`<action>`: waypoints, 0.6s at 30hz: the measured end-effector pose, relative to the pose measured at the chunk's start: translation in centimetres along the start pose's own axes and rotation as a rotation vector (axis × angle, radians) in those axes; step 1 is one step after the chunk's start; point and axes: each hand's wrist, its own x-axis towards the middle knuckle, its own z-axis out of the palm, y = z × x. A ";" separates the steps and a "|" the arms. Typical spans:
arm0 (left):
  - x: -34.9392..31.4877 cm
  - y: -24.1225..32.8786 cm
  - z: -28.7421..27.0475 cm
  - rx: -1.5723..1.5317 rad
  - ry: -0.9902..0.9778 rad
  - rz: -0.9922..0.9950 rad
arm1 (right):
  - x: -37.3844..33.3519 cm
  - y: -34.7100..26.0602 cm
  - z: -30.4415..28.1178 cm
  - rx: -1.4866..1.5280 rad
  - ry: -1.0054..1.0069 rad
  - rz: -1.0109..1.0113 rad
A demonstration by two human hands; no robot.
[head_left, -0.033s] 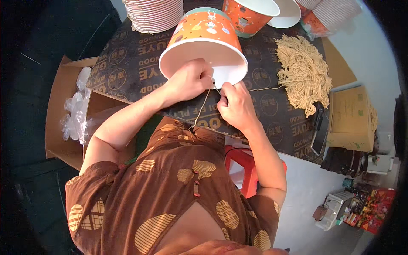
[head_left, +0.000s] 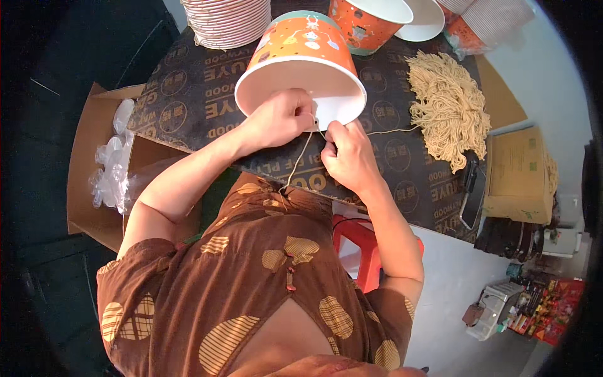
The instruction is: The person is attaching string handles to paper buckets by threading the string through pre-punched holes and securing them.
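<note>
An orange paper bucket point(head_left: 308, 41) with printed figures lies on its side, its white open mouth facing me. A small dark hole shows near the lower rim. At that spot a thin cream string point(head_left: 300, 160) passes between my hands, one end hanging past the table edge. My left hand point(head_left: 281, 118) is closed in a pinch on the string at the rim, its fingers partly inside the mouth. Just right of the hole, my right hand point(head_left: 350, 154) pinches the string against the rim. From there the string runs right to a heap of cream strings point(head_left: 447, 103).
Stacked paper buckets point(head_left: 226, 22) stand at the back left, another orange bucket point(head_left: 364, 28) at the back. A phone-like dark object point(head_left: 471, 195) rests at the right edge of the dark printed board point(head_left: 188, 69). Left below is a cardboard box point(head_left: 91, 163) holding clear plastic; a red stool point(head_left: 370, 251) stands beneath.
</note>
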 end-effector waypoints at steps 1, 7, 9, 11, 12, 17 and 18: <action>0.2 -0.2 -0.3 -0.136 -0.111 -0.071 | 0.0 0.0 0.0 0.000 0.000 -0.001; 0.3 0.7 -0.4 -0.441 -0.224 -0.181 | 0.1 0.0 0.1 0.016 -0.001 0.007; 0.4 0.6 -0.1 -0.379 -0.199 -0.215 | 0.1 -0.1 0.0 0.023 -0.017 0.018; 0.3 0.5 0.6 -0.112 -0.103 -0.027 | 0.1 -0.1 -0.1 0.044 -0.035 0.051; 0.2 0.7 0.7 -0.106 -0.105 -0.029 | 0.1 -0.1 -0.2 0.065 -0.055 0.084; 0.1 0.3 0.8 0.022 -0.155 0.085 | 0.1 0.2 0.0 0.139 -0.019 0.149; 0.0 0.4 0.8 0.096 -0.167 0.117 | 0.1 0.2 0.0 0.165 -0.007 0.154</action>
